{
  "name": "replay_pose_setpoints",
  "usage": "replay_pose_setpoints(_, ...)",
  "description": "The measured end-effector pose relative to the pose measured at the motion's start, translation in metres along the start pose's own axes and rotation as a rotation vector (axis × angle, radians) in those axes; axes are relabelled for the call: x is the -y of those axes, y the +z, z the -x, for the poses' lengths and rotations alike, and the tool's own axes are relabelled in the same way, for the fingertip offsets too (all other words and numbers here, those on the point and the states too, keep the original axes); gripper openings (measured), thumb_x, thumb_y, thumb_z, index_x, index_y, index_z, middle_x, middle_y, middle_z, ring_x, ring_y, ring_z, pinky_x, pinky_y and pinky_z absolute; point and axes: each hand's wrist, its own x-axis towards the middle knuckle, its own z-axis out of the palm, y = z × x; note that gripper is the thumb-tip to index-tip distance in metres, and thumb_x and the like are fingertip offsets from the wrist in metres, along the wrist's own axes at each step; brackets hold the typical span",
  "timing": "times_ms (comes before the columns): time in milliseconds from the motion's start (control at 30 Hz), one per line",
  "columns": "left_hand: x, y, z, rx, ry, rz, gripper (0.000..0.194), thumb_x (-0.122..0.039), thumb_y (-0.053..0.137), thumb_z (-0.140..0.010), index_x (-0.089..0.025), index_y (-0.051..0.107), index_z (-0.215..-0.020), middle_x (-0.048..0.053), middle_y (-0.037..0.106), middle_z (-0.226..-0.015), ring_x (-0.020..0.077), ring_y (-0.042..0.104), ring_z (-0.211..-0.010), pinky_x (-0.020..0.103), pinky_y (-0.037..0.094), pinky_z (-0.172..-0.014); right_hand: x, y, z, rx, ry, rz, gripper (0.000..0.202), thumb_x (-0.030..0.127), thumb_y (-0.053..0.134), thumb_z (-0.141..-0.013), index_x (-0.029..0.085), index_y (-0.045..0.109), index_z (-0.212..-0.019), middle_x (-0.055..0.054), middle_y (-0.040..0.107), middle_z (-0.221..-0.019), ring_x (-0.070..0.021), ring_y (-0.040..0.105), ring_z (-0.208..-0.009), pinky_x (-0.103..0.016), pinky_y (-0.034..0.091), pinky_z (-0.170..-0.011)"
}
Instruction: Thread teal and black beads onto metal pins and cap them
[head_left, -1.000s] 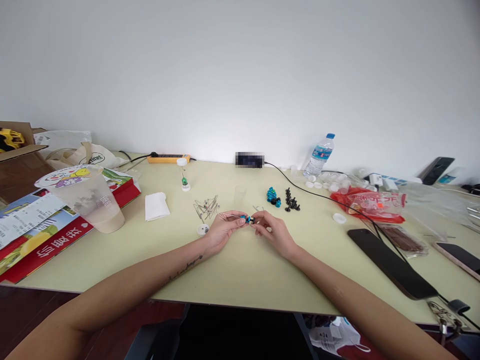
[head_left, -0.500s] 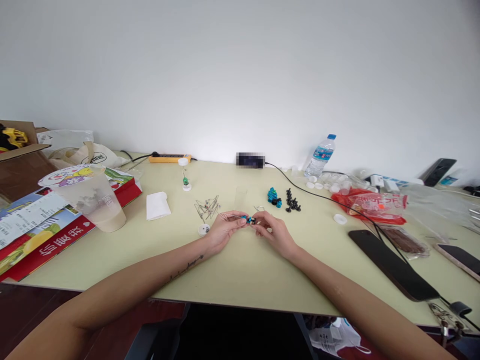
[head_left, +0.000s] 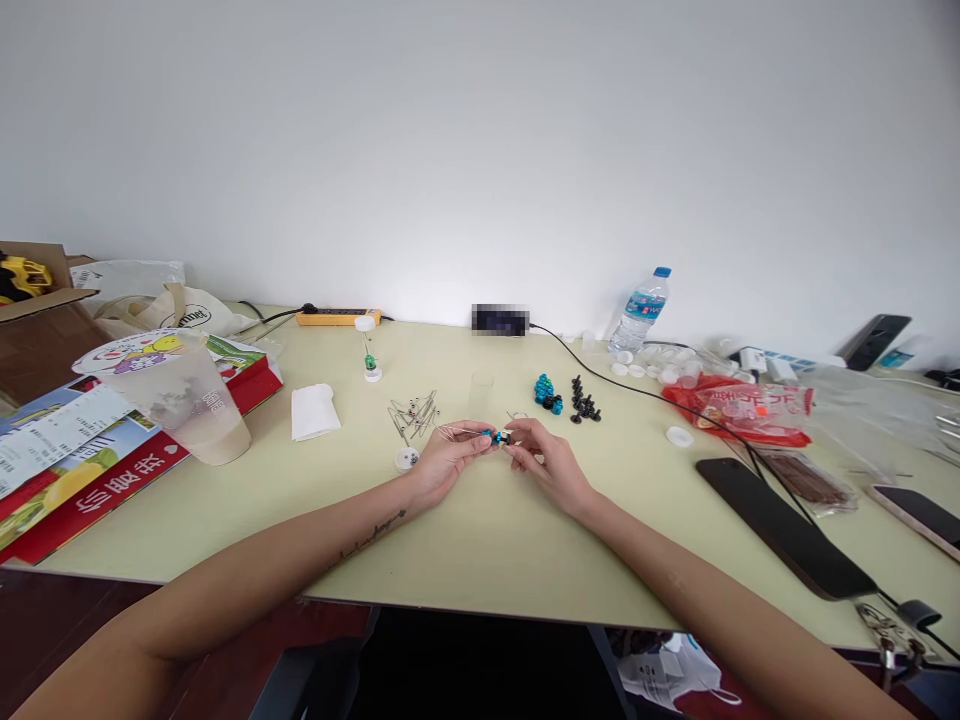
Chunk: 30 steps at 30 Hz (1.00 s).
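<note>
Between my two hands, over the middle of the table, is a small blue part (head_left: 496, 437) with a black piece (head_left: 505, 438) at its right end. My left hand (head_left: 450, 462) is closed on the blue part, and thin wires stick out to the left across its fingers. The fingertips of my right hand (head_left: 551, 465) pinch the black piece. Just behind the hands stands a clear tube (head_left: 481, 392). Thin metal pins (head_left: 414, 412) lie in a loose pile beyond my left hand, and a white cap (head_left: 407, 459) holding tiny bits sits beside its wrist.
Blue parts (head_left: 544, 390) and black pieces (head_left: 585, 400) lie in piles behind my right hand. A capped tube with a green part (head_left: 370, 362) stands at back left. A drink cup (head_left: 199, 400) is left; a water bottle (head_left: 641, 312) and a black power bank (head_left: 780, 525) are right.
Slightly more of the blue part shows between my fingertips. Both hands stay in nearly the same place, and the things on the table lie as before.
</note>
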Motion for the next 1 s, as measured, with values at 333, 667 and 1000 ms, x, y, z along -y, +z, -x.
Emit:
replay_pose_setpoints(333, 0.0003, -0.0003, 0.0000, -0.001, 0.004, 0.003, 0.029, -0.020, 0.077, -0.062, -0.011, 0.068, -0.088, 0.009, 0.069, -0.088, 0.0179, 0.063, -0.088, 0.037, 0.041, -0.095, 0.0022, -0.0033, 0.0008, 0.013, 0.004, 0.040, 0.031, 0.039, 0.033, -0.094, 0.020, 0.051, -0.110, -0.002, 0.060, -0.070, -0.0136, 0.058, -0.061, -0.027, 0.049, -0.062)
replay_pose_setpoints(667, -0.0009, 0.0004, 0.0008, -0.013, -0.009, -0.012, 0.030, -0.022, 0.078, -0.061, -0.013, 0.068, -0.088, 0.009, 0.070, -0.088, 0.0185, 0.064, -0.085, 0.037, 0.041, -0.094, -0.0001, -0.0043, 0.0025, -0.001, -0.044, -0.004, 0.042, 0.043, 0.024, -0.095, 0.020, 0.051, -0.117, -0.005, 0.063, -0.085, -0.0131, 0.058, -0.063, -0.027, 0.050, -0.064)
replay_pose_setpoints(1000, 0.0004, -0.0005, 0.0012, -0.013, -0.012, -0.016, 0.029, -0.021, 0.077, -0.062, -0.012, 0.068, -0.088, 0.009, 0.070, -0.086, 0.0181, 0.063, -0.085, 0.036, 0.042, -0.092, 0.0004, -0.0040, 0.0025, -0.016, -0.059, -0.044, 0.041, 0.043, 0.026, -0.095, 0.020, 0.055, -0.111, -0.005, 0.062, -0.085, -0.0130, 0.057, -0.062, -0.026, 0.049, -0.063)
